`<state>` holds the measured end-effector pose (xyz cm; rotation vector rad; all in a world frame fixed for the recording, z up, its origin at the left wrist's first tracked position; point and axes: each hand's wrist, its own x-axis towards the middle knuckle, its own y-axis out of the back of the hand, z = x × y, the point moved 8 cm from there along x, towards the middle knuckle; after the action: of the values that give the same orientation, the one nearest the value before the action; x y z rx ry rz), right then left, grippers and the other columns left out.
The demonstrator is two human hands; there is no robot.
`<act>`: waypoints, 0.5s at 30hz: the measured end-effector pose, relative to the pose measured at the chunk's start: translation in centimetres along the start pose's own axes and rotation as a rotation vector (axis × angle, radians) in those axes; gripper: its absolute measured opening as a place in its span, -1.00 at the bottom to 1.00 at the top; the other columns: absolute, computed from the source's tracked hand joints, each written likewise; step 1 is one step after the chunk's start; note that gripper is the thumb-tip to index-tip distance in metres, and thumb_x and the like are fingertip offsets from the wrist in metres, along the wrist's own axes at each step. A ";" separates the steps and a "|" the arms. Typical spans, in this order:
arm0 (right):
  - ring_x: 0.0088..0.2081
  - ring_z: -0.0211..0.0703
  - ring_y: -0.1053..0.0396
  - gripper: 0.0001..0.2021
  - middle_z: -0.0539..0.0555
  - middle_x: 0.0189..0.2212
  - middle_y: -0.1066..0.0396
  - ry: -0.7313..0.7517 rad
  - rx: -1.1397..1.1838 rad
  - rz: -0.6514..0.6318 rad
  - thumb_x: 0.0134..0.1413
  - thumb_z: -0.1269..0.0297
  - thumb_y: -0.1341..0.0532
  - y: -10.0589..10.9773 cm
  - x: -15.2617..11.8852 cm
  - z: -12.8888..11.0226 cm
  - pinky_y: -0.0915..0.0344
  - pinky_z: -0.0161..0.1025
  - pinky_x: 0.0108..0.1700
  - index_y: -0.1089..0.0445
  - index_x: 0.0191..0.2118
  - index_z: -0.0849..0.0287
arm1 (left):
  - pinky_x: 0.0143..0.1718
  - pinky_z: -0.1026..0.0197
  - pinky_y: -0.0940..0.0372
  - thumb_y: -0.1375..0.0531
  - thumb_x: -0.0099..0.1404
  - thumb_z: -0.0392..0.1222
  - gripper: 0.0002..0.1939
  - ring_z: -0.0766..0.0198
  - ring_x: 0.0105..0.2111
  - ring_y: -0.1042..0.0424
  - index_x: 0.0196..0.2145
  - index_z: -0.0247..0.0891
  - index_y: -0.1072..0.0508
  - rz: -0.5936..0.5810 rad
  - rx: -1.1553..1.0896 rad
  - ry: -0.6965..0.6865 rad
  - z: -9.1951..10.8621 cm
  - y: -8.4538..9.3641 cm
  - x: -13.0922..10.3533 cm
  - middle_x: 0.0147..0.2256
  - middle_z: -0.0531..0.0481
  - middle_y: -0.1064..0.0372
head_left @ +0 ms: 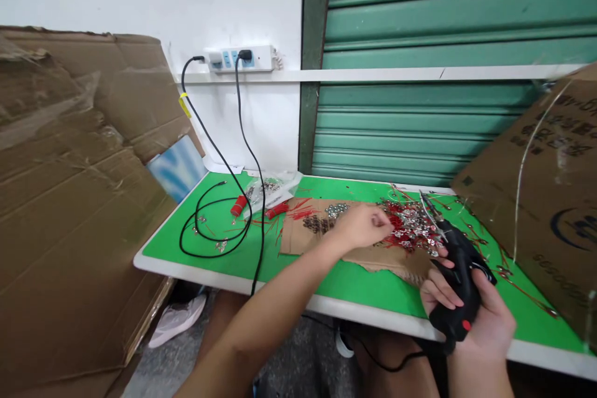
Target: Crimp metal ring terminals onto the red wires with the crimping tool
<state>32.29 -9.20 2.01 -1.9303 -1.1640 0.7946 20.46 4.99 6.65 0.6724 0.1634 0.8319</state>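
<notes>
My right hand (485,317) grips a black soldering gun (459,280), its tip pointing up and away over the right end of the parts. My left hand (364,226) hovers over the cardboard sheet (296,239) with its fingers pinched together. Whatever those fingertips hold, if anything, is too small to make out. Right beside them lies a heap of small silvery metal pieces and red wires (410,227). Behind the left hand sit small round metal pieces (336,210), and dark ones (317,224) lie to its left.
Red wire bundles (239,206) and a clear plastic bag (275,189) lie on the green tabletop (163,245). A black cable (205,254) coils at left, and cables run up to a power strip (247,58). Large cardboard pieces (69,199) flank the left side; a carton (550,199) leans at right.
</notes>
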 end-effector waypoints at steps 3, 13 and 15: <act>-0.65 -0.50 -0.09 -0.56 -0.05 -0.38 -0.35 0.008 0.014 -0.014 -0.12 0.38 -0.47 -0.1 0.0 -0.1 -0.30 -0.49 -0.65 -0.44 -0.06 0.24 | -0.25 0.24 -0.37 -0.19 0.41 -0.03 -0.67 0.21 -0.28 -0.55 -0.06 -0.30 -0.59 0.054 0.020 0.059 -0.3 0.2 1.8 -0.23 -0.08 -0.62; -0.64 -0.46 0.01 -0.65 -0.03 -0.38 -0.37 -0.032 -0.108 -0.034 -0.10 0.30 -0.44 -0.1 0.8 0.3 -0.25 -0.46 -0.68 -0.48 -0.12 0.17 | -0.04 0.14 -0.42 -0.15 0.33 -0.24 -0.70 0.06 -0.07 -0.55 -0.09 -0.18 -0.65 0.068 0.598 0.073 -5.9 6.5 0.4 -0.09 -0.10 -0.59; -0.63 -0.46 0.02 -0.65 -0.02 -0.37 -0.37 -0.044 -0.133 -0.042 -0.10 0.28 -0.44 -0.1 0.8 0.4 -0.24 -0.46 -0.68 -0.49 -0.13 0.18 | -0.04 0.15 -0.41 -0.15 0.34 -0.22 -0.70 0.07 -0.08 -0.55 -0.09 -0.16 -0.66 0.041 0.622 0.059 -6.4 6.3 1.1 -0.11 -0.09 -0.60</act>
<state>32.25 -8.31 1.77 -1.9978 -1.3089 0.7574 14.76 11.92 5.63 1.2364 0.4746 0.8427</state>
